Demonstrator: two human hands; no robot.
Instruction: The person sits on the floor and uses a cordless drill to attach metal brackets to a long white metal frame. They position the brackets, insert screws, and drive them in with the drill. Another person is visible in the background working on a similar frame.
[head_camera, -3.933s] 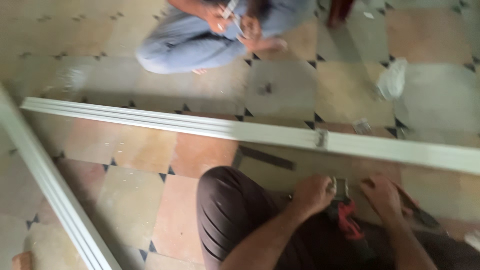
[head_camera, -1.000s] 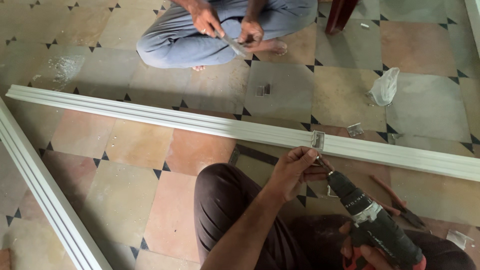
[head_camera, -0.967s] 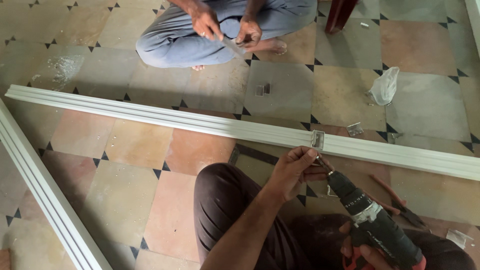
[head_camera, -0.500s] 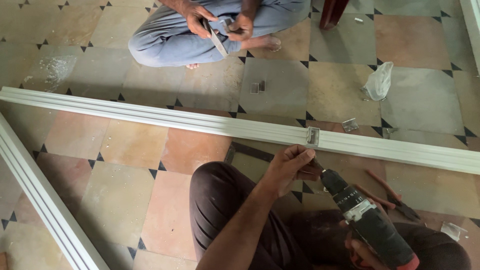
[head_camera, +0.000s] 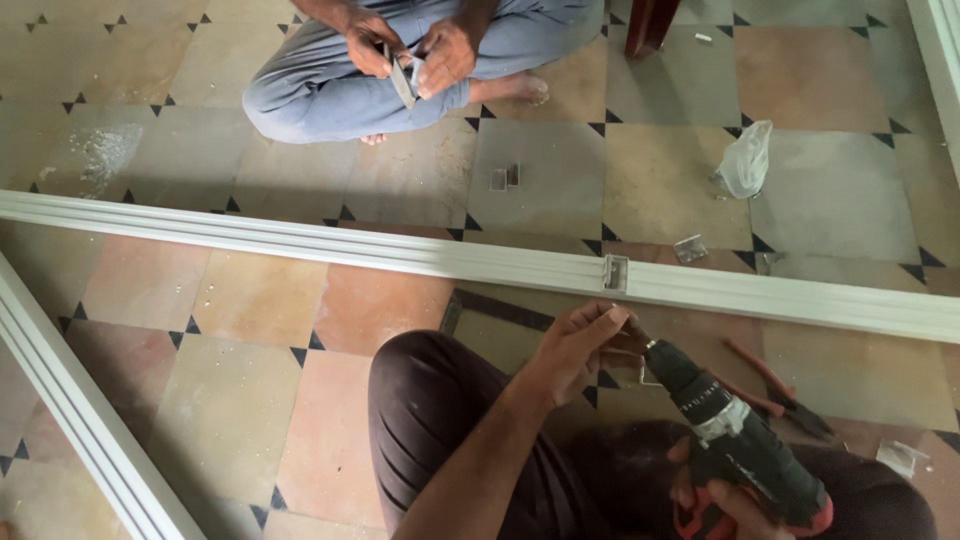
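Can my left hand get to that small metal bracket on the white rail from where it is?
Probably yes: the left hand is at the drill tip, just below the bracket on the white rail, with only bare floor between.

Drill (head_camera: 735, 440) lies just before rail (head_camera: 400, 255); bag (head_camera: 745, 160) behind.

You sit on a tiled floor (head_camera: 250, 290) — big squares in grey, tan and orange, with little dark triangles at the corners. A dusty white patch (head_camera: 100, 155) marks one grey tile on your left. A dark wooden furniture leg (head_camera: 648, 25) stands at the far end. Soft daylight falls on the floor — no hard shadows.
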